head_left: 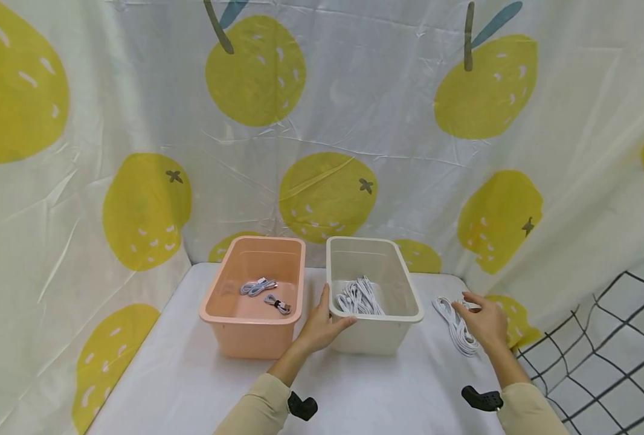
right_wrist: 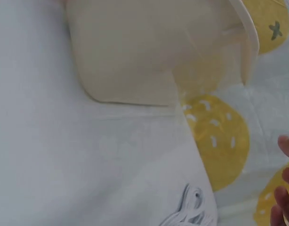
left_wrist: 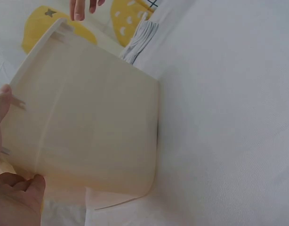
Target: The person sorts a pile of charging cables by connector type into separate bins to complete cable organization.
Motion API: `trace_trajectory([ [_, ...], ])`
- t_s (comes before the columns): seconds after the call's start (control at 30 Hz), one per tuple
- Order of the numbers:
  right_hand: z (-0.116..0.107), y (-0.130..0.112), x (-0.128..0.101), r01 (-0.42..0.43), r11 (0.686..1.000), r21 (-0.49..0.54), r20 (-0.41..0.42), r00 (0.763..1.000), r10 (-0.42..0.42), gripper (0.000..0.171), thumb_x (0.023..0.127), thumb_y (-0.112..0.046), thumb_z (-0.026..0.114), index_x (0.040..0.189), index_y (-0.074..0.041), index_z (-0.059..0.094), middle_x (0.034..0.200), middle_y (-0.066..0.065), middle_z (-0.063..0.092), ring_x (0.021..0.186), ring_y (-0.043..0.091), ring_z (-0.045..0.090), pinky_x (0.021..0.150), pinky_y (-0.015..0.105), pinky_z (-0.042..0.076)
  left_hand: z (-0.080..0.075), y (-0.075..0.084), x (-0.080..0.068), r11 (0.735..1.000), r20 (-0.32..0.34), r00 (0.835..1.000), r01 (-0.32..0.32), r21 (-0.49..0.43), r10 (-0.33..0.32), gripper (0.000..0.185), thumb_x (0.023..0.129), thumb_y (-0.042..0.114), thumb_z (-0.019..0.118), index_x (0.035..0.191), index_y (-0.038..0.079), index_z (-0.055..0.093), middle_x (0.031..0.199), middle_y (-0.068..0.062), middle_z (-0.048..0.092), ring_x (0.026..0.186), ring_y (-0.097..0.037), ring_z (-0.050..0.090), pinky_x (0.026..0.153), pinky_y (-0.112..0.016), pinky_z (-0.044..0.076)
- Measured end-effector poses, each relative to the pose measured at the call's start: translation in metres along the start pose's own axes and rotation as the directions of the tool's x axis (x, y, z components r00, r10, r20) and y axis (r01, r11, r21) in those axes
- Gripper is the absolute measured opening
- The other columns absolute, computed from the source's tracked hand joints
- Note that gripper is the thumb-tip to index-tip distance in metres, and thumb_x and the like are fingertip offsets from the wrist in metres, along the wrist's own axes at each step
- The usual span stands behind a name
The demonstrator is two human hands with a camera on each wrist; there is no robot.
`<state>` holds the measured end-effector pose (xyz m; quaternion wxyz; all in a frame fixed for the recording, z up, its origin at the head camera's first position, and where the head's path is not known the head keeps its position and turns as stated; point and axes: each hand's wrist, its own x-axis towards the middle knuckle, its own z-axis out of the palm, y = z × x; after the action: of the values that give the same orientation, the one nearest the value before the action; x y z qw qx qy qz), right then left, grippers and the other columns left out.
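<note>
A white plastic bin point(head_left: 373, 335) stands on the table with several bundled white cables point(head_left: 361, 296) inside. My left hand point(head_left: 318, 329) grips the bin's front left corner, thumb along the front rim and fingers against the left side. In the left wrist view, that hand's fingers point(left_wrist: 22, 188) bend against the bin wall point(left_wrist: 88, 113). To the right of the bin lies a coiled white cable point(head_left: 460, 329). Above it hovers my right hand point(head_left: 485, 323), fingers loosely bent and holding nothing. The right wrist view shows the cable point(right_wrist: 191, 212) apart from the right hand's fingers point(right_wrist: 286, 188).
Left of the white bin is a pink bin point(head_left: 254, 338) with two small tied cables, one grey-white point(head_left: 258, 286) and one with a dark tie point(head_left: 277, 304). A fruit-print curtain point(head_left: 333, 90) hangs behind the table point(head_left: 180, 374). Black wire grid point(head_left: 599, 356) stands at the right.
</note>
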<state>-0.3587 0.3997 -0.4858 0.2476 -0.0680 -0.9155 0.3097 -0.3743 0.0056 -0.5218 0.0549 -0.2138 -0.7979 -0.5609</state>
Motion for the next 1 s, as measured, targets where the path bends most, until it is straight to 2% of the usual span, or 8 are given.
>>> trace_trajectory([
  [0.1,0.000,0.007,-0.002,-0.047,0.999,-0.012,0.017,0.999,0.047,0.055,0.095,-0.034,0.076,0.135,0.002,0.066,0.124,0.023,0.069,0.104,0.041,0.067,0.066,0.030,0.051,0.000,0.000,0.000,1.000,-0.001,1.000,-0.008,0.004,0.008,0.112,0.092,0.035,0.081,0.164,0.000,0.003,0.161,-0.025,0.033,0.142,-0.037,0.042,0.113,-0.052,0.035],
  [0.23,0.004,0.020,-0.004,-0.102,0.995,-0.024,0.024,0.994,0.102,0.061,0.095,-0.038,0.075,0.137,0.005,0.062,0.130,0.026,0.065,0.113,0.045,0.060,0.081,0.047,0.051,0.000,0.002,0.000,0.999,-0.008,0.999,-0.045,0.001,0.045,0.111,0.092,0.032,0.081,0.163,-0.003,0.004,0.159,-0.028,0.036,0.139,-0.038,0.046,0.111,-0.053,0.038],
  [0.4,0.010,0.038,-0.009,-0.174,0.985,-0.021,0.061,0.983,0.175,0.067,0.095,-0.038,0.075,0.141,0.008,0.056,0.140,0.033,0.054,0.124,0.053,0.048,0.095,0.062,0.044,0.000,0.002,0.000,0.998,-0.007,0.998,-0.062,-0.012,0.062,0.110,0.092,0.029,0.081,0.163,-0.004,0.003,0.157,-0.029,0.038,0.137,-0.038,0.048,0.110,-0.052,0.040],
  [0.53,0.014,0.053,-0.017,-0.235,0.969,-0.071,0.124,0.962,0.243,0.077,0.095,-0.042,0.074,0.147,0.008,0.048,0.146,0.035,0.046,0.130,0.057,0.040,0.100,0.066,0.038,0.001,-0.001,0.000,0.999,0.001,0.999,-0.048,-0.007,0.048,0.110,0.093,0.029,0.081,0.163,-0.002,0.003,0.157,-0.027,0.039,0.136,-0.037,0.049,0.110,-0.051,0.040],
  [0.63,0.017,0.062,-0.021,-0.274,0.957,-0.093,0.147,0.947,0.285,0.085,0.093,-0.045,0.074,0.150,0.009,0.041,0.147,0.038,0.042,0.129,0.058,0.039,0.100,0.067,0.037,0.002,-0.002,0.000,0.999,0.001,0.999,-0.040,-0.003,0.040,0.110,0.093,0.030,0.081,0.164,-0.001,0.003,0.158,-0.026,0.039,0.137,-0.036,0.049,0.110,-0.051,0.040],
  [0.83,0.021,0.079,-0.024,-0.302,0.940,-0.156,0.185,0.926,0.329,0.098,0.090,-0.052,0.075,0.149,0.015,0.035,0.145,0.042,0.039,0.127,0.061,0.039,0.099,0.067,0.038,0.002,-0.002,0.001,0.999,-0.003,0.999,-0.038,-0.006,0.038,0.110,0.093,0.033,0.080,0.164,0.000,0.003,0.159,-0.025,0.037,0.138,-0.035,0.047,0.111,-0.049,0.039],
  [1.0,0.032,0.092,-0.026,-0.340,0.918,-0.204,0.228,0.895,0.383,0.109,0.086,-0.061,0.075,0.148,0.018,0.032,0.147,0.044,0.033,0.129,0.062,0.037,0.099,0.069,0.038,0.002,0.000,0.001,1.000,0.007,1.000,-0.015,0.001,0.015,0.111,0.093,0.034,0.080,0.164,-0.001,0.002,0.158,-0.026,0.038,0.138,-0.035,0.048,0.110,-0.049,0.041],
])
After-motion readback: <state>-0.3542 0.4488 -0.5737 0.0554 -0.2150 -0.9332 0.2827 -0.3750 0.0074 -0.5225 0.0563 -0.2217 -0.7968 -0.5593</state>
